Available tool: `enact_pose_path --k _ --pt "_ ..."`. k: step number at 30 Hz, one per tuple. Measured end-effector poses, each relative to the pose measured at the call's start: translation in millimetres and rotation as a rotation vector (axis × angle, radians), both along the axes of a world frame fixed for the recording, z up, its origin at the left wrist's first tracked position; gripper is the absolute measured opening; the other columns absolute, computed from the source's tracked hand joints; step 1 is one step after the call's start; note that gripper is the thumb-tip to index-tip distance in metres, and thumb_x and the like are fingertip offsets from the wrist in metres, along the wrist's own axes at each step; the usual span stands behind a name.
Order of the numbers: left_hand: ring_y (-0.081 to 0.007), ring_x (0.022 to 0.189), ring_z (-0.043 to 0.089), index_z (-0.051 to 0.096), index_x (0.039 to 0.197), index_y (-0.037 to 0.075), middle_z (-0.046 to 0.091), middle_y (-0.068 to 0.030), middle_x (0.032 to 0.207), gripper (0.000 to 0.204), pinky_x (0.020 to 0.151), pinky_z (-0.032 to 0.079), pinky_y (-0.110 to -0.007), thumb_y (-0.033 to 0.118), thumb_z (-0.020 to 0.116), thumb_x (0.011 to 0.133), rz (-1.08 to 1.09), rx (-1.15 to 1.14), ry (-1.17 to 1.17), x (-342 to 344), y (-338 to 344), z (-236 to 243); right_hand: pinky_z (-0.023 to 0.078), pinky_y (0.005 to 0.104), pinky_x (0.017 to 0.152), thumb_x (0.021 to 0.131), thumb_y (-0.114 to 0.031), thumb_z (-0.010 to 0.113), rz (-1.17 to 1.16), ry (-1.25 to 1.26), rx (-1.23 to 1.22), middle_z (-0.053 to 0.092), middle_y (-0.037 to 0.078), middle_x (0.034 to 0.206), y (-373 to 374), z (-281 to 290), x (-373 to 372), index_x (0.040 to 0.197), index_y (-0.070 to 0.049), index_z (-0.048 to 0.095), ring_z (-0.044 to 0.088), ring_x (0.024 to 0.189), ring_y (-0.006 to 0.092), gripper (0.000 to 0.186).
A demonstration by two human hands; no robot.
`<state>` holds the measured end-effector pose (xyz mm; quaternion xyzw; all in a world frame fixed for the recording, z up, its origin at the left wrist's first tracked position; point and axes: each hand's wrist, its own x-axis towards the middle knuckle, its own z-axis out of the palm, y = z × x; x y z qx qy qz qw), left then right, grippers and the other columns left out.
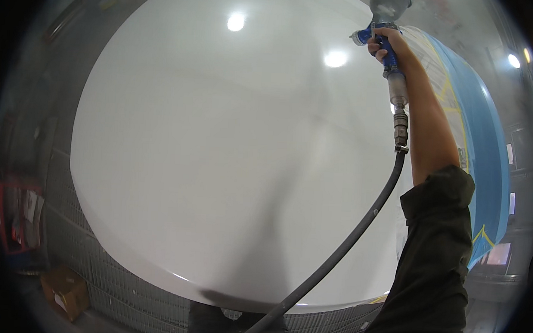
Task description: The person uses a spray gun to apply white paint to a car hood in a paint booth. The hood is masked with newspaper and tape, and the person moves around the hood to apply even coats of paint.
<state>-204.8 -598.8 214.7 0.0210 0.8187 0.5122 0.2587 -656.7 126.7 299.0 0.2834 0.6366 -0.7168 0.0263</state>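
My right hand (390, 45) is closed round the handle of a blue spray gun (390, 59), its arm stretched far forward. A grey cup (390, 5) sits on top of the gun, and the nozzle points left. Below the handle, a clear cylindrical fitting and a metal coupling join the gun to a dark air hose (359, 228), which curves down to the lower edge. Beneath the gun spreads a large glossy white panel (195, 138), with lamp reflections and my shadow on it. My left hand is out of view.
Blue masking sheet (482, 135) and yellow tape (453, 86) cover the area right of the panel. A cardboard box (65, 291) stands on the floor at lower left, near a red rack (20, 217). Metal floor grating (133, 295) runs along the panel's near edge.
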Motion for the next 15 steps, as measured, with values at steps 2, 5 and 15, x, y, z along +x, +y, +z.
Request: enact_pose_path --k 2,5,15 --pt "-0.0224 0.081 0.065 0.07 0.097 0.013 0.069 -0.0076 0.085 0.023 0.067 0.05 -0.037 0.029 0.067 0.082 0.012 0.053 0.065 -15.9 9.9 -2.5 0.032 0.0193 0.034 0.093 -0.02 0.051 -0.047 -0.01 -0.02 0.045 0.008 0.073 6.8 0.3 3.7 0.081 -0.001 0.039 0.046 0.057 0.0121 0.025" --pt "-0.0229 0.081 0.065 0.07 0.098 0.011 0.069 -0.009 0.086 0.024 0.067 0.05 -0.037 0.029 0.067 0.082 0.003 0.121 0.128 -40.9 -6.6 -0.9 0.032 0.0191 0.034 0.092 -0.02 0.052 -0.112 -0.032 0.005 0.045 0.007 0.073 -4.1 -2.1 7.7 0.082 -0.002 0.039 0.046 0.056 0.0121 0.025" --pt "-0.0245 0.081 0.065 0.068 0.102 0.008 0.068 -0.0136 0.09 0.027 0.068 0.051 -0.038 0.027 0.068 0.084 0.027 0.26 0.241 -80.5 -42.4 -16.2 0.033 0.0206 0.035 0.089 -0.017 0.055 -0.248 -0.093 0.043 0.046 0.008 0.071 22.9 9.4 14.9 0.087 -0.004 0.039 0.046 0.055 0.0129 0.021"
